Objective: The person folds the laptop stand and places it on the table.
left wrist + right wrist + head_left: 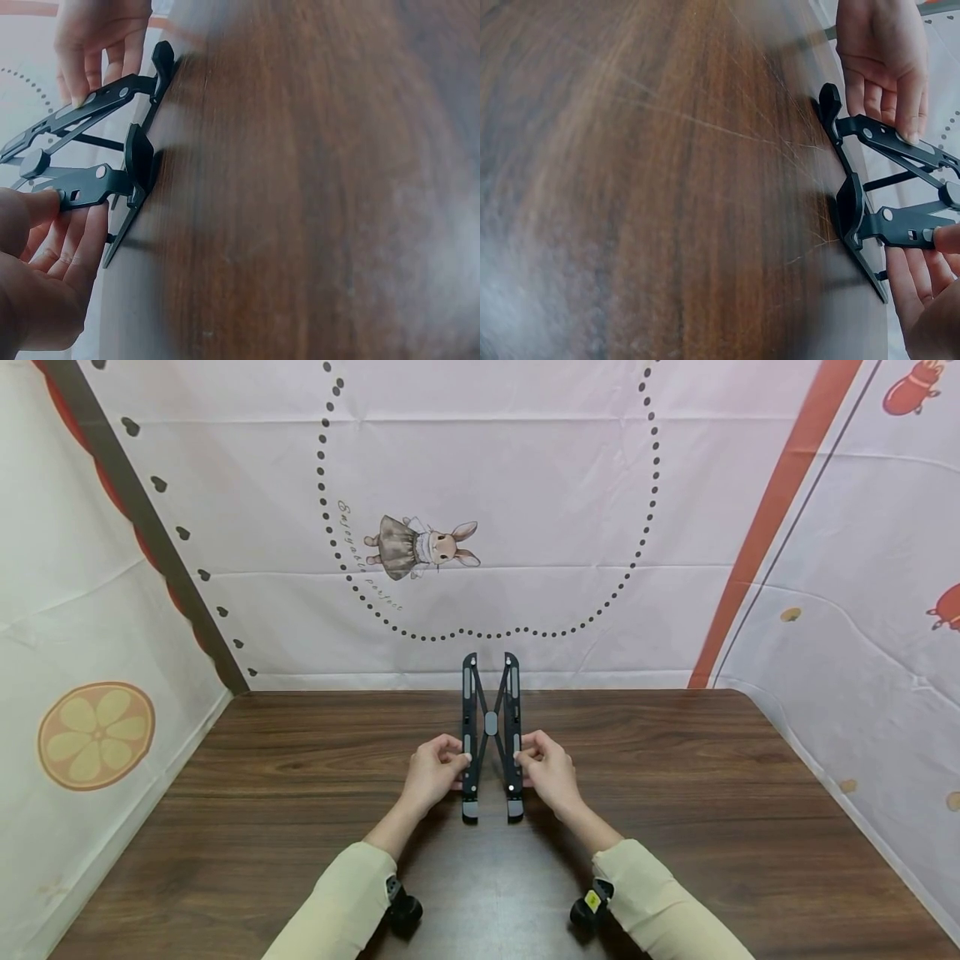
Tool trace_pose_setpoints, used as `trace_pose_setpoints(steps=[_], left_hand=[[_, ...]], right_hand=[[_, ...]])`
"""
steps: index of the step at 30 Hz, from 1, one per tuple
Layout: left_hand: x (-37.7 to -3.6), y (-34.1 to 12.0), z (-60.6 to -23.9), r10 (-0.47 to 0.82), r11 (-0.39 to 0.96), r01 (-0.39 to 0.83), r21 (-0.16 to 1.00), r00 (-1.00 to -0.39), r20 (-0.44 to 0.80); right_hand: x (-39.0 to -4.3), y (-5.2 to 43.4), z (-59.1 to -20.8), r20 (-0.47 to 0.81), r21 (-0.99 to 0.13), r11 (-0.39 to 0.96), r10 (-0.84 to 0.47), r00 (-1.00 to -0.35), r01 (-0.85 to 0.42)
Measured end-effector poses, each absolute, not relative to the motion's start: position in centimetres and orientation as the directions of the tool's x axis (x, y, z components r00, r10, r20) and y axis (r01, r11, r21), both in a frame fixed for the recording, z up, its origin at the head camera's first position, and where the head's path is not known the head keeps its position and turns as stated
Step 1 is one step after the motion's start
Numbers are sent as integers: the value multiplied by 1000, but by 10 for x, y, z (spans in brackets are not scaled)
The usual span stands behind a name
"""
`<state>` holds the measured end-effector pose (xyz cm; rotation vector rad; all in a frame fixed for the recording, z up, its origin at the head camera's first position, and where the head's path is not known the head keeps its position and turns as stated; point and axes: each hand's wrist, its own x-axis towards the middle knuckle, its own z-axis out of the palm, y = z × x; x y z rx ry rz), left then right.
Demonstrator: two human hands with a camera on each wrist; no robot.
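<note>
Between my two hands stood the folding stand (491, 735), feet on the bench (675, 793). My left hand (433, 772) pinched its left rail, my right hand (547, 772) its right; pulling both outward evenly seemed wisest, lest the hinge twist.

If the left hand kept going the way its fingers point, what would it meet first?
The left hand already grips the stand's left bar. Its fingers point right, so past that bar it would probably meet the right bar, then the right hand.
</note>
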<state>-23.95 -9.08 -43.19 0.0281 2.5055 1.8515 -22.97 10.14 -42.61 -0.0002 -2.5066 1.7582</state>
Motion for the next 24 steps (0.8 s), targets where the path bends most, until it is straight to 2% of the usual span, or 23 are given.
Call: trace_pose_setpoints(steps=[24], left_hand=[[-236, -83, -430, 48, 287, 8, 958, -999, -6]], right_hand=[[-228, 95, -426, 75, -947, 314, 20, -997, -65]])
